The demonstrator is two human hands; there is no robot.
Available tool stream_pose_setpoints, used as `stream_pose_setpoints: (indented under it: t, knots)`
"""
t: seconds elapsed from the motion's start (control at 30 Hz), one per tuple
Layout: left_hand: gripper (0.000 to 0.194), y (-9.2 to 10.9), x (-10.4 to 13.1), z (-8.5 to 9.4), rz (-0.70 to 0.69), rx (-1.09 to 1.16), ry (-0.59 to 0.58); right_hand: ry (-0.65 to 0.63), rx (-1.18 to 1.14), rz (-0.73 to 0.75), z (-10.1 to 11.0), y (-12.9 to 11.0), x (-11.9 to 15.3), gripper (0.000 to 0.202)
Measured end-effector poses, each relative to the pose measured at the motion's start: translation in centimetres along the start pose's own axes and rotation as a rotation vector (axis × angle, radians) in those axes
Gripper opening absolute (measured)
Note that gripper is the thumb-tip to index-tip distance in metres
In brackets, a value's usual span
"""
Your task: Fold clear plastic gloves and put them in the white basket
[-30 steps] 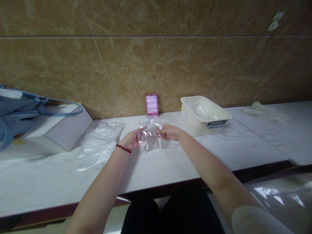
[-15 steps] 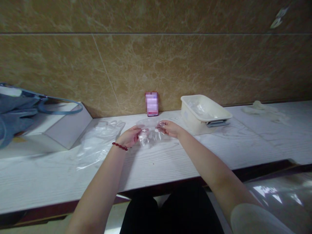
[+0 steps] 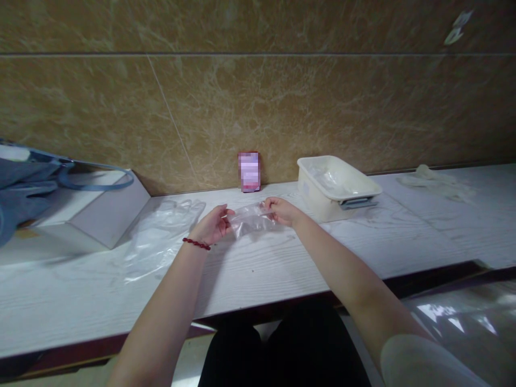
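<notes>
A clear plastic piece, folded into a band, is stretched between my two hands above the white wood-grain table. My right hand pinches its right end. At the left end, my left hand has its fingers apart, with the fingertips at the plastic's edge; a red bead bracelet is on that wrist. Left of my left hand lies a flat clear plastic bag. Right of my right hand stands a cream tub with clear plastic inside.
A phone leans on the brown marble wall behind my hands. At the far left a white box carries a blue-grey bag. Pale gloves or cloth lie at the right.
The clear plastic has gone from bunched and crumpled to a flatter, narrower band. The fingers of my left hand have spread, while my right hand keeps its pinch.
</notes>
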State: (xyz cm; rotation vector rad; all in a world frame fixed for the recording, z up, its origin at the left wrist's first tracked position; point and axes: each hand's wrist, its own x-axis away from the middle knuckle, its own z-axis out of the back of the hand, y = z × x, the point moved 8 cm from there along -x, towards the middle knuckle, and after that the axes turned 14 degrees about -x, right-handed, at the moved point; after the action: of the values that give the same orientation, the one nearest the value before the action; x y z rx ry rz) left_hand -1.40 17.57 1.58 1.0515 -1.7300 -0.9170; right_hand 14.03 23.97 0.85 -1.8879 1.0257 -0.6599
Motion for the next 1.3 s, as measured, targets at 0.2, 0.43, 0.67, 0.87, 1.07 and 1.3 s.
stream_pose_setpoints:
  t: [0.2, 0.43, 0.67, 0.87, 1.07, 1.3]
  knots:
    - [0.009, -0.4, -1.0, 0.4, -0.101, -0.193, 0.161, -0.060, -0.073, -0.042, -1.3, -0.1, 0.7, 0.019]
    - [0.017, 1.0, -0.5, 1.0, -0.254, -0.125, 0.249, -0.085, -0.049, -0.266, -2.3, 1.5, 1.7, 0.033]
    - [0.025, 1.6, -0.1, 1.1, -0.277, -0.114, 0.266, -0.083, 0.032, -0.275, -2.3, 2.2, 1.5, 0.038]
    - [0.028, 2.0, 0.5, -0.1, -0.275, -0.168, 0.235, -0.035, 0.066, -0.227, -1.7, 2.2, 1.0, 0.034]
    - [0.045, 2.2, 0.8, -0.1, -0.268, -0.312, 0.173, 0.038, 0.150, -0.208, -0.2, 2.3, 0.3, 0.016]
    - [0.054, 2.8, 1.4, -0.5, -0.355, -0.562, 0.126, 0.006, -0.234, -0.313, -1.1, 2.5, 0.6, 0.026]
